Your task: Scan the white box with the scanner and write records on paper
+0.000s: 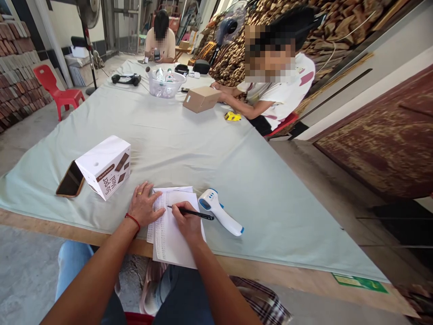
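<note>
My right hand (188, 225) is closed around a black pen (199, 214), its tip on a white sheet of paper (181, 241) that bears rows of small handwriting on its left side. My left hand (144, 205) lies flat with fingers spread, partly on the left edge of the sheets. Another sheet shows beneath the top one. Just right of the paper lies a white and blue infrared thermometer (221, 212). Left of my left hand stands a white box (104, 167) with brown print, a smartphone (70, 180) leaning against or lying beside it.
Farther up the cloth-covered table (162, 144) are a cardboard box (200, 99), a yellow tape measure (232, 116), a clear basket (167, 85) with bottles and a black headset-like device (126, 79). One person sits at the right side, another at the far end. A red chair (58, 92) stands left.
</note>
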{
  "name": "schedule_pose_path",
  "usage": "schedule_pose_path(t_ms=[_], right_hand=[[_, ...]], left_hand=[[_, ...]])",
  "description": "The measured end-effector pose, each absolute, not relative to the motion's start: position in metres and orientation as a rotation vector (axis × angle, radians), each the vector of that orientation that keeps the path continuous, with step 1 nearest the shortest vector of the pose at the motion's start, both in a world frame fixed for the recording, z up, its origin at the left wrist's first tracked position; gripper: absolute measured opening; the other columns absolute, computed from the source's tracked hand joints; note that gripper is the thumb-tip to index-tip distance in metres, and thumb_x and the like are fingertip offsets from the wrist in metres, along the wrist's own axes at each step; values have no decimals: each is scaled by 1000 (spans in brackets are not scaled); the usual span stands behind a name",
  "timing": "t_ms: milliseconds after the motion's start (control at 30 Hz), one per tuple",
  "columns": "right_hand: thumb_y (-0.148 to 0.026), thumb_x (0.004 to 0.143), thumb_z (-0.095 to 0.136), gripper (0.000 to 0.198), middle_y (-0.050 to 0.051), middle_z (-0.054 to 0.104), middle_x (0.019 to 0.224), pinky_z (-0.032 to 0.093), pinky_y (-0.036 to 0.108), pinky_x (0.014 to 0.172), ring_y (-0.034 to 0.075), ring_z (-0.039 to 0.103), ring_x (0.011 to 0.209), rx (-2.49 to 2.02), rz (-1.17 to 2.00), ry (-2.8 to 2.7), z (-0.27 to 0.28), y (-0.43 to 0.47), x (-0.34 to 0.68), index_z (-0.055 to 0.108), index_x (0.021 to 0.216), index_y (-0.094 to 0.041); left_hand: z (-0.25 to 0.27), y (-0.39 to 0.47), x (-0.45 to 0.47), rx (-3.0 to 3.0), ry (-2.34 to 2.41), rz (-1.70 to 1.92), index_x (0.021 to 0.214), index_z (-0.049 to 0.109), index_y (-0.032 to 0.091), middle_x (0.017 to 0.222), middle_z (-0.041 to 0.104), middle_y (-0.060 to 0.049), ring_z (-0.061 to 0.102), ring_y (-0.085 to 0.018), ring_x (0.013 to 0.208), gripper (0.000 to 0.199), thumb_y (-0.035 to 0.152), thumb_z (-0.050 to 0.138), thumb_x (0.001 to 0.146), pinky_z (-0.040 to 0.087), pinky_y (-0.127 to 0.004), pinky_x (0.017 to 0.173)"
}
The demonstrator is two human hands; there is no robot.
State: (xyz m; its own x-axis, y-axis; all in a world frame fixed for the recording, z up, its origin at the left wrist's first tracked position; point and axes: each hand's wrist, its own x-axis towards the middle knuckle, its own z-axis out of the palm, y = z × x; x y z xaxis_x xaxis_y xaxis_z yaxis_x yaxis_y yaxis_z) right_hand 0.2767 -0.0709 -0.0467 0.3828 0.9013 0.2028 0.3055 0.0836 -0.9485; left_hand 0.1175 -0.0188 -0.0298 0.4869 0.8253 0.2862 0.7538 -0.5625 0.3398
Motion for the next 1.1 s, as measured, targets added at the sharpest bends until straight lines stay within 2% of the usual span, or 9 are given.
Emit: schedule_pose_path(t_ms=[1100], right_hand=[[-38,73,55,20,-1,56,58,43,28,57,15,50,56,-1460,587,-1128,-47,-71,276,53,63,-21]], left_hand=[[-27,-19,117,2551,1378,601,119,62,24,136,49,-12,35,-34,134,50,43,71,74,29,-55,112]])
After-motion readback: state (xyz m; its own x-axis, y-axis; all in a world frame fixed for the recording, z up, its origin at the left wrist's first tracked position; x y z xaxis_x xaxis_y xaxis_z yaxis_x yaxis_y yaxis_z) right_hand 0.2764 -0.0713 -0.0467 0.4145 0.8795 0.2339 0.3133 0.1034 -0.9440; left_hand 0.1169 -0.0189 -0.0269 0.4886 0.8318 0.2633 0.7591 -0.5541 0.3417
